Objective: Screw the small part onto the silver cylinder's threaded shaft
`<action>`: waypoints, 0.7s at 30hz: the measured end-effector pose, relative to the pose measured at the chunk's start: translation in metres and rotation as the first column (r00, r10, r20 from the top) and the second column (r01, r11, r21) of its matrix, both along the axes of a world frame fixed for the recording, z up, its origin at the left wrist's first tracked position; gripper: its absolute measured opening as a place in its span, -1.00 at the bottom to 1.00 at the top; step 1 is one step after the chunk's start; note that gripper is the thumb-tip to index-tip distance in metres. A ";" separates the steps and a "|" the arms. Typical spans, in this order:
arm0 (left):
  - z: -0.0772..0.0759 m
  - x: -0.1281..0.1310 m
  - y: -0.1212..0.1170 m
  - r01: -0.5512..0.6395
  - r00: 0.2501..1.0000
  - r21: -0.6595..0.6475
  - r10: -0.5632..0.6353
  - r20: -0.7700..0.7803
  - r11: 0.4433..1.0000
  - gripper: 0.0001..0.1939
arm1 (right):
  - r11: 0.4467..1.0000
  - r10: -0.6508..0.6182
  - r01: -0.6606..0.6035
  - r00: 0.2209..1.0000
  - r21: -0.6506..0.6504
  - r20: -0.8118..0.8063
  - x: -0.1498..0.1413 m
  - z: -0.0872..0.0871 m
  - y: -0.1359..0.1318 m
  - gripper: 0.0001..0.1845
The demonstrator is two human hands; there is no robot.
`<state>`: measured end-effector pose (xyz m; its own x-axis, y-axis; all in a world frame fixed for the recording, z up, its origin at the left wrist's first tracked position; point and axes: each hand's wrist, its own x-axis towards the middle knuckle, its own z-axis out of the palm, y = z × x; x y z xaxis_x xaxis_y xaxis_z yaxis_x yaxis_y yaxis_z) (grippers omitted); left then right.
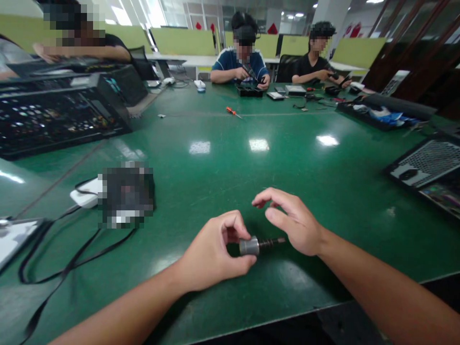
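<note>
My left hand [224, 251] is closed around the sides of a small metal part [249, 246], pinching it between thumb and fingers. This part has a short grey cylinder at one end and a thin, dark, ringed shaft that points right toward my other hand. It lies level, at or just above the green tabletop [215, 177]; I cannot tell whether it touches. Just beyond the shaft's tip, my right hand [293, 220] hovers with its fingers curved and thumb apart, holding nothing.
On the left lie a blurred dark object [127, 194] with a black strap and a white box [86, 192]. A computer case [61, 110] stands behind them. An orange screwdriver [232, 111] lies farther back. At right is a metal-panelled case [427, 160]. Several people work around the table.
</note>
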<state>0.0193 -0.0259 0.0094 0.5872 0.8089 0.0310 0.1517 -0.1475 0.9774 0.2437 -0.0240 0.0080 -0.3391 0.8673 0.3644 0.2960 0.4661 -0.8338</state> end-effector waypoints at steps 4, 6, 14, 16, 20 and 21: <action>-0.009 -0.015 -0.003 0.027 0.997 0.313 -0.050 0.064 0.949 -0.75 | 0.982 0.164 -0.181 0.958 0.054 0.234 0.005 0.006 -0.016 -0.83; -0.013 -0.019 0.002 0.023 0.992 0.377 -0.067 0.104 0.926 -0.73 | 0.976 0.201 -0.216 0.936 0.022 0.289 0.001 0.004 -0.016 -0.81; -0.015 -0.015 0.001 0.028 0.995 0.439 -0.067 0.073 0.898 -0.77 | 0.966 0.256 -0.258 0.925 -0.029 0.283 -0.009 -0.010 -0.014 -0.86; -0.014 -0.014 0.001 0.016 0.999 0.452 -0.036 0.036 0.892 -0.79 | 0.969 0.244 -0.241 0.926 -0.045 0.289 -0.008 -0.011 -0.012 -0.86; -0.012 -0.016 0.004 -0.061 0.998 0.440 0.051 0.035 0.896 -0.81 | 0.975 0.221 -0.201 0.928 -0.097 0.300 -0.005 -0.009 -0.009 -0.79; -0.012 -0.016 0.005 -0.073 0.997 0.428 0.066 0.031 0.901 -0.81 | 0.977 0.211 -0.188 0.932 -0.104 0.294 -0.005 -0.009 -0.008 -0.76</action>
